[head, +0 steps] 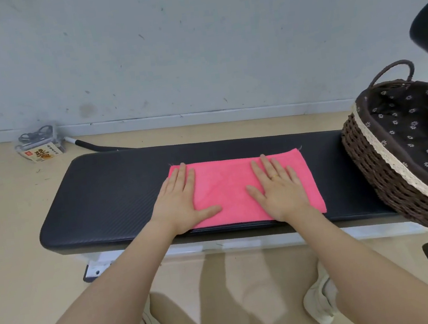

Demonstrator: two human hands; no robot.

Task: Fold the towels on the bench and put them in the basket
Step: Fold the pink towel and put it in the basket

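Towel (227,190) pinned flat, and both hands are on it. Nearest us, the left hand (181,202) lies spread, fingers straight, palm down on the towel's left end, its heel just off the cloth on the black worktop (103,198). The right hand (279,188) mirrors it on the other half, also flat and gripping nothing, a ring on one finger. Between the two hands runs a bare strip of pink, and that spacing reads like smoothing: weight on both halves keeps the cloth from sliding on the slick padding and presses the creases out. The towel looks like a long rectangle, possibly folded once already, though I can't tell the layers from here. Its near edge sits right along the worktop's front edge, under the wrists. Out beyond the right hand, well apart from the towel, the wicker basket (371,168) waits on the worktop's end, tilted our way. Beyond the fingertips, only bare padding, then floor and wall.
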